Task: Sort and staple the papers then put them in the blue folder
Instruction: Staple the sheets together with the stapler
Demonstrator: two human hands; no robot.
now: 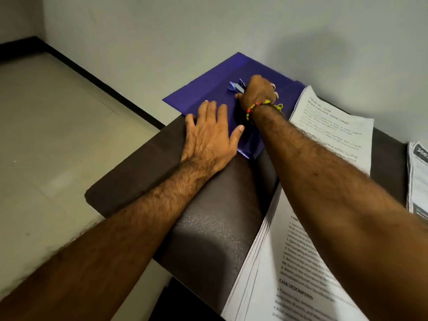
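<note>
The blue folder [215,89] lies flat at the far left end of the dark table [208,228], partly hanging over its edge. My left hand [209,137] presses flat on the folder's near corner, fingers spread. My right hand [257,89], with a beaded wristband, is curled around the folder's blue plastic clip [236,85] near the folder's middle. Printed papers [331,135] lie to the right of the folder, under my right forearm. A thicker printed stack [278,274] sits nearer to me. No stapler is in view.
Another pile of printed sheets [418,177] shows at the right edge. A pale wall [231,31] stands directly behind the table. Tiled floor [58,135] lies to the left, beyond the table's left edge.
</note>
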